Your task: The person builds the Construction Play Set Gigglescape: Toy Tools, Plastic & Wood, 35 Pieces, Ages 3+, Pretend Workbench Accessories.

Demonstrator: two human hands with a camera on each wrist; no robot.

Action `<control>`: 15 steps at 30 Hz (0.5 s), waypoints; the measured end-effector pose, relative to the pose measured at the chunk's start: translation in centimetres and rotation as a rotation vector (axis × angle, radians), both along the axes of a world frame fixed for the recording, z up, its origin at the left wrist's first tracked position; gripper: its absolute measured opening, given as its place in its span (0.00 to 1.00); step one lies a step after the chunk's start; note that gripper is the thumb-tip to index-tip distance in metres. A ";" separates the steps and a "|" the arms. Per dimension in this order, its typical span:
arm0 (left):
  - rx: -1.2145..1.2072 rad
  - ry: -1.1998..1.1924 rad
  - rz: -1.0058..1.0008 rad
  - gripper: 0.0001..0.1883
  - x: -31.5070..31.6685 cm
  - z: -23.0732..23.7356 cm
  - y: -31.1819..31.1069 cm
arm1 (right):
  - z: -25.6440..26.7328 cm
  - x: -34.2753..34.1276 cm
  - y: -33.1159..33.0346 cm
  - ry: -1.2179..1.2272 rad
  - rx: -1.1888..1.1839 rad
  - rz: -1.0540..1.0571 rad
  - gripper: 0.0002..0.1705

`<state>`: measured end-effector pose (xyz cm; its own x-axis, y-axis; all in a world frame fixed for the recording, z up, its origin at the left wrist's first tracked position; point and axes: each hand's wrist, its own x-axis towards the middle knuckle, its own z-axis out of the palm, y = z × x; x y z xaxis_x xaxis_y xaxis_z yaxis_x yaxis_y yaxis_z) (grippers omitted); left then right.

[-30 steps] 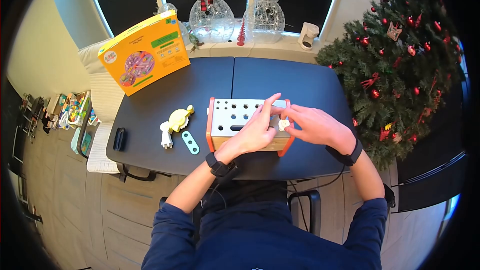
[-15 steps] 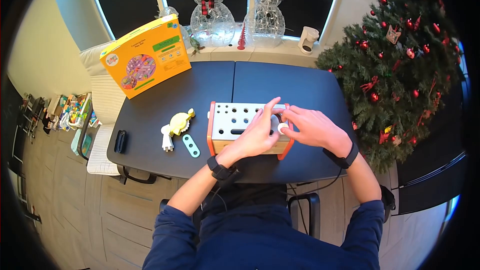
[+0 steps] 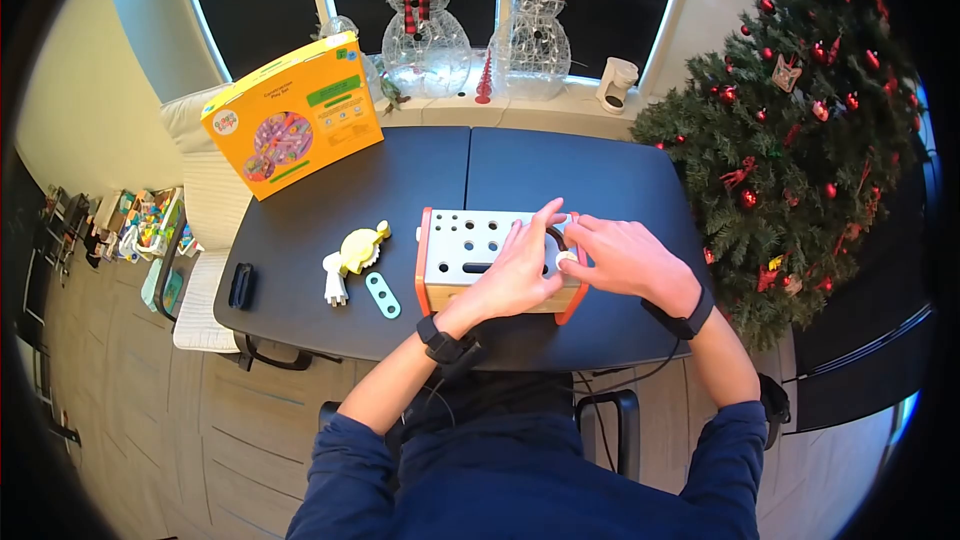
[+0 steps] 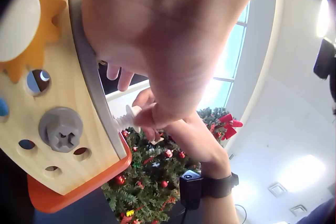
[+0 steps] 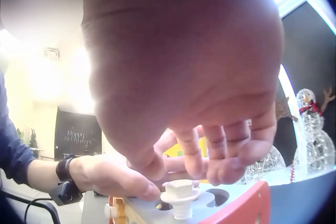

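A toy workbench (image 3: 470,230) with a grey holed top and orange ends stands on the table. A white bolt (image 5: 181,195) is upright at its top's right end, some thread showing. My right hand (image 3: 630,255) has thumb and fingers curled around the bolt's head; exact contact is unclear. My left hand (image 3: 510,275) lies over the top, fingers extended, its thumb beside the bolt. A grey bolt (image 4: 61,129) and orange gear (image 4: 50,19) are on the wooden side. Left of the workbench lie a yellow piece (image 3: 360,250), a white piece (image 3: 335,280) and a teal strip (image 3: 382,295).
An orange-yellow box (image 3: 295,120) stands at the table's back left. A small black object (image 3: 242,284) lies at the left edge. A decorated tree (image 3: 790,140) stands close to the table's right side, and lit snowmen (image 3: 425,55) stand behind it.
The right fingers and thumb have shifted slightly about the white bolt. The left hand stays across the workbench top. The whole head view has moved down a little.
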<state>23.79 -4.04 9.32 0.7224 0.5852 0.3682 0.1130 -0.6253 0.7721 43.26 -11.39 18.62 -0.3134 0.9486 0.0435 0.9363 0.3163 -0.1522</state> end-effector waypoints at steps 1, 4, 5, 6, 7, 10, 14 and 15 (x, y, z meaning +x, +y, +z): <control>-0.047 -0.015 -0.025 0.55 -0.2 0.1 0.3 | -0.4 0.2 -0.1 0.079 0.046 0.041 0.18; -0.044 -0.005 -0.045 0.55 -0.3 0.1 0.5 | -1.2 0.3 -0.1 0.148 0.069 0.093 0.15; -0.019 0.007 -0.042 0.55 -0.3 0.1 0.4 | -1.4 0.4 0.0 0.142 0.056 0.100 0.13; -0.011 0.023 -0.028 0.56 -0.2 0.2 0.2 | -1.7 0.5 0.4 0.079 0.043 0.085 0.12; -0.003 0.039 -0.013 0.56 -0.1 0.5 -0.1 | -2.0 0.6 0.8 0.016 0.030 0.071 0.11; 0.007 0.057 0.022 0.56 0.0 0.7 -0.5 | -3.3 -0.1 1.7 -0.266 0.071 0.077 0.14; 0.010 0.065 0.052 0.57 0.2 0.5 -0.4 | -2.6 -0.7 1.7 -0.403 0.039 0.030 0.17; -0.003 0.047 0.037 0.56 0.1 0.3 -0.4 | -2.0 -0.8 1.4 -0.397 0.025 0.052 0.17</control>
<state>23.85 -4.41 9.65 0.7170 0.6127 0.3324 0.1720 -0.6176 0.7674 42.42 -9.96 16.64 -0.3583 0.9312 -0.0676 0.9034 0.3641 0.2266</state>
